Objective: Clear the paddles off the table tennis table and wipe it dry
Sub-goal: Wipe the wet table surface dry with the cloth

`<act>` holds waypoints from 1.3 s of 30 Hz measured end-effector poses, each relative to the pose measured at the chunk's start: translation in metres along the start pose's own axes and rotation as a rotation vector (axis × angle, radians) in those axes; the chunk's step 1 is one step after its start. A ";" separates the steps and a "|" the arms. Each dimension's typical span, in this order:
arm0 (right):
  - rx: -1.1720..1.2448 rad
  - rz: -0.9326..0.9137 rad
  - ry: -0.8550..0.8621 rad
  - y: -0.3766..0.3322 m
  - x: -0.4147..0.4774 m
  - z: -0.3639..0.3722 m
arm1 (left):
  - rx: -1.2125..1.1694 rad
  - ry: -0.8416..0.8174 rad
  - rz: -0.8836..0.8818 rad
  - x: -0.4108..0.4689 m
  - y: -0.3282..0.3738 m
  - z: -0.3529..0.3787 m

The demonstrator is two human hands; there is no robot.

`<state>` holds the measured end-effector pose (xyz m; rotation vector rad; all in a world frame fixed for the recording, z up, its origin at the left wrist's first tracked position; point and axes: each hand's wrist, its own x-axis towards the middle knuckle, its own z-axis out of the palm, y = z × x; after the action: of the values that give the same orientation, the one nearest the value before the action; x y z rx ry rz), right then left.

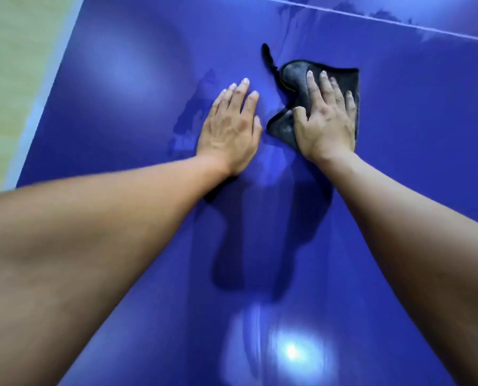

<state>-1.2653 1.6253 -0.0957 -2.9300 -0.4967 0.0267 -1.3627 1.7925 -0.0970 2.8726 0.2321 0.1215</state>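
Blue desk (399, 162) top fills nearly the whole head view, glossy, shot from above at a tilt.

- Cloth (290, 76): dark grey, crumpled, lying on the desk right of centre in the upper half. A thin black tail (268, 57) of it trails away towards the far side.
- Right hand (325, 121): palm down on the cloth, covering its near and right part. Fingers straight and slightly spread, thumb lying on the cloth's left fold. Grip is flat and wide; it presses the cloth and is not curled round it.
- Left hand (229, 129): palm down on bare desk just beside the cloth's left edge, apart from it by a narrow strip of blue. Fingers straight, close together. Grip wide, holding nothing.
- Both forearms are bare and reach in from the bottom corners.
- Wet patches (193, 107): darker smeared marks on the desk left of and under the left hand. More streaks (288, 20) near the far side, up by the white line (371, 16) that crosses the top right.
- A bright light reflection (290, 352) sits on the near part of the desk, between the arms. A softer one (132, 76) is at upper left.
- The desk's pale edge stripe (37, 107) runs diagonally down the left. Past it is yellow-green floor (9, 51), blurred.
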 end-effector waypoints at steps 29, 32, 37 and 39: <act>0.089 -0.171 -0.118 -0.087 -0.454 -0.002 | -0.010 -0.019 -0.041 -0.392 -0.008 -0.044; 0.043 -0.249 -0.148 -0.087 -0.432 -0.003 | -0.016 0.008 -0.067 -0.350 -0.022 -0.047; 0.098 -0.290 -0.110 -0.085 -0.389 0.001 | -0.035 0.041 -0.100 -0.259 -0.054 -0.051; 0.087 -0.250 -0.078 -0.089 -0.339 0.005 | -0.043 0.060 -0.112 -0.218 -0.069 -0.054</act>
<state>-1.6149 1.5978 -0.0892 -2.7688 -0.8476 0.1275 -1.5932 1.8352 -0.0763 2.8084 0.3957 0.1897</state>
